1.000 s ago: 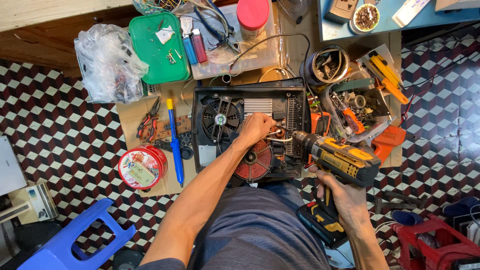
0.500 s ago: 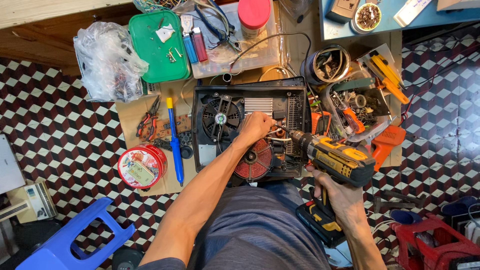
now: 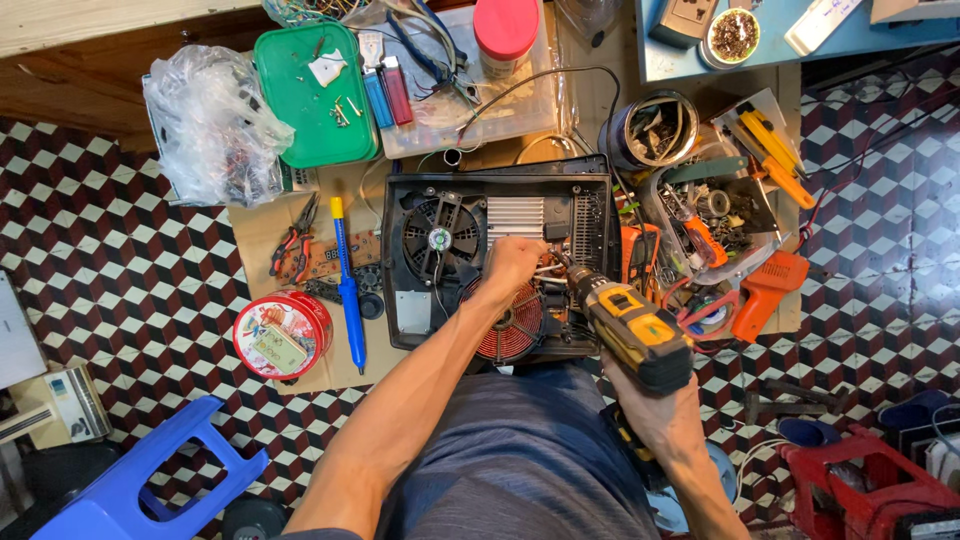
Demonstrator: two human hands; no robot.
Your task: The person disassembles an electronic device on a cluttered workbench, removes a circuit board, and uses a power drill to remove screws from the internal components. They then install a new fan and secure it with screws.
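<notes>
Drill (image 3: 632,335) has tipped left since a second ago; its nose now sits closer to the left hand (image 3: 512,262), body more upright over the cooker's (image 3: 410,195) right edge. Left hand barely shifted.

Right hand (image 3: 650,415) wrapped tight around the drill grip, fingers closed on it; trigger finger hidden. Bit tip lands just right of the left hand, inside the open cooker, beside the wires.

Left hand curled, fingertips pressed down on something near the heatsink (image 3: 515,216); can't tell whether it pinches a part or only steadies. Copper coil (image 3: 508,328) lies just below that hand, fan (image 3: 437,237) to its left.

Room is tight: orange multimeter (image 3: 634,255) and a tray (image 3: 745,200) of tools crowd the drill's right side, touching the cooker edge. Left of the cooker, blue desoldering pump (image 3: 347,290) and red tin (image 3: 280,335) lie well apart from both hands. Person's lap closes the near side.
</notes>
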